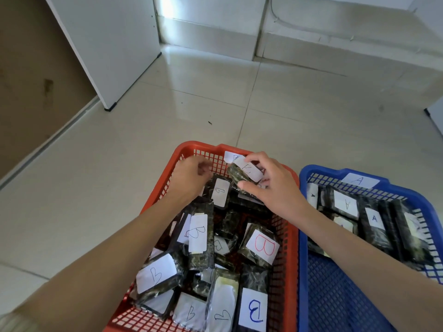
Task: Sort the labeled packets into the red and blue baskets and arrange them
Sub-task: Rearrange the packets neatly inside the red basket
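Location: the red basket point(191, 146) and blue basket point(323, 170) stand side by side on the floor point(167, 116), red on the left, their rims touching or nearly so. The red one holds a loose jumble of B packets point(197, 238). The blue one holds A packets point(345, 204) in a row along its far end.

Item in hand: one packet point(233, 174), marked B on a white label point(248, 169), is raised above the far end of the red basket. The right hand point(271, 185) grips it, fingers point(254, 157) over the far edge and thumb under the near edge, clamped across the short width.

Left hand point(189, 178): over the far left corner of the red basket, fingers curled. Whether they hold anything cannot be told.

Handling assessment: each packet appears to be a flat, dark block in glossy clear wrap. Judged light, since one hand lifts it without support. The block seems fairly stiff and keeps its shape in the grip. The wrap is likely slippery, and the paper labels look only taped on, with some corners lifting.

Recommendation: take hold across the narrow sides, as now, not by the label or loose film. Set packets down flat, label up, rather than dropping them.
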Demonstrator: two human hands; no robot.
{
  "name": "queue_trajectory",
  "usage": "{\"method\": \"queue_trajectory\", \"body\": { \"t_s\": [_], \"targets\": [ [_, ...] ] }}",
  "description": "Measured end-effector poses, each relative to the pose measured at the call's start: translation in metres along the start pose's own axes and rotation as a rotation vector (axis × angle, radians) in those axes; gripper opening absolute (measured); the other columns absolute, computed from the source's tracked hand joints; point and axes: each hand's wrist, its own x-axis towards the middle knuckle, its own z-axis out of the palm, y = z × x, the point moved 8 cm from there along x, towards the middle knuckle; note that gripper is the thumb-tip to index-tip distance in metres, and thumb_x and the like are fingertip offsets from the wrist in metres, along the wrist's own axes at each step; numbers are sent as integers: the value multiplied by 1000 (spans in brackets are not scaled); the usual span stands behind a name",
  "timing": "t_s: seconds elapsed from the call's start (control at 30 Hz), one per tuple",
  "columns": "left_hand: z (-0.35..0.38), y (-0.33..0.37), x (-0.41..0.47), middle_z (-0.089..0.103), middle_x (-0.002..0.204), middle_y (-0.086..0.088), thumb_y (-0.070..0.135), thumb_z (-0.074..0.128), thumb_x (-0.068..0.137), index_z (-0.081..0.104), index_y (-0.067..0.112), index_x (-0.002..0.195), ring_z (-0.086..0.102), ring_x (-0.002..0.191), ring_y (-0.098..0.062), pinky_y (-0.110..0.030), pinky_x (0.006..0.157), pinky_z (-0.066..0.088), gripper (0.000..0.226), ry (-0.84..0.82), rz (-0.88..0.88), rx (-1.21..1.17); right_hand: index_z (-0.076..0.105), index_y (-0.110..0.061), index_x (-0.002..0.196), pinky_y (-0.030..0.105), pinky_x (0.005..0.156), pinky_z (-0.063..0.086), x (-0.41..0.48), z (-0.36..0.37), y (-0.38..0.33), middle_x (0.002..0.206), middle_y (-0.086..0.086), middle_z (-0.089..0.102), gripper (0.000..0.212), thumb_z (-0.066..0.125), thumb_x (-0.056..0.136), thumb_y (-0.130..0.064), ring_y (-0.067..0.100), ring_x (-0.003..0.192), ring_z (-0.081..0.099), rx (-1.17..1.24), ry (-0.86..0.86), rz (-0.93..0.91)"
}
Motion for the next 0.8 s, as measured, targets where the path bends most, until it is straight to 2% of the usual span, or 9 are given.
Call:
{"method": "queue_trajectory", "body": {
  "t_s": [0.07, 0.17, 0.27, 0.4, 0.47, 0.57, 0.67, 0.73, 0.8],
  "targets": [
    [-31, 14, -4, 66, 99, -2, 7, 61, 87, 65, 10, 109, 61, 84, -12, -25, 79, 53, 23, 143, 162, 80, 47, -44, 120, 27, 80, 46, 2, 15, -15, 114, -4, 53, 43, 68, 82, -39, 11, 98, 53, 18, -69, -58],
    [-58, 11, -10, 55, 116, -8, 17, 59, 89, 57, 10, 121, 50, 109, -21, -34, 93, 43, 33, 249, 253, 301, 46, -43, 129, 33, 90, 43, 6, 39, -30, 118, -2, 48, 44, 59, 87, -46, 16, 107, 49, -122, -131, -113],
    [-51, -15, -16, 43, 137, -11, 27, 54, 92, 39, 9, 139, 35, 127, -28, -44, 103, 33, 52, 153, 124, 471, 37, -44, 137, 40, 93, 38, 13, 55, -32, 108, 2, 49, 50, 44, 89, -59, 23, 114, 42, -466, -145, -104],
    [-39, -20, -19, 46, 135, -16, 18, 47, 96, 27, 4, 144, 38, 125, -29, -40, 103, 34, 53, 71, 107, 438, 28, -47, 141, 43, 96, 28, 16, 66, -31, 127, 2, 46, 64, 38, 83, -72, 24, 125, 31, -730, -286, -115],
    [-39, -21, -17, 47, 133, -16, 14, 47, 96, 25, 5, 144, 40, 123, -28, -37, 102, 34, 54, 61, 101, 427, 29, -45, 142, 45, 102, 24, 18, 66, -34, 141, 1, 34, 63, 48, 85, -62, 23, 133, 20, -680, -373, -120],
    [-39, -23, -17, 46, 133, -15, 10, 50, 94, 22, 6, 145, 42, 123, -27, -36, 103, 35, 58, 54, 89, 435, 34, -35, 143, 52, 113, 12, 23, 68, -38, 157, -7, 9, 61, 60, 88, -35, 15, 144, 0, -609, -510, -181],
    [-38, -22, -18, 46, 133, -14, 9, 48, 96, 20, 6, 145, 42, 123, -26, -34, 103, 35, 57, 58, 89, 434, 29, -27, 147, 48, 115, 17, 23, 73, -38, 157, -9, 18, 71, 64, 85, -24, 11, 144, 12, -631, -616, -229],
    [-39, -22, -18, 47, 131, -15, 9, 47, 96, 21, 6, 145, 43, 121, -26, -34, 101, 36, 56, 66, 95, 426, 33, -23, 144, 40, 111, 25, 26, 72, -40, 149, -5, 34, 69, 67, 83, -25, 14, 137, 26, -630, -572, -255],
    [-39, -23, -18, 48, 130, -15, 9, 47, 95, 21, 6, 146, 44, 120, -26, -35, 99, 39, 57, 75, 95, 410, 35, -21, 141, 42, 108, 28, 27, 69, -41, 141, -2, 40, 69, 69, 82, -33, 18, 131, 31, -662, -503, -267]
  ]
}}
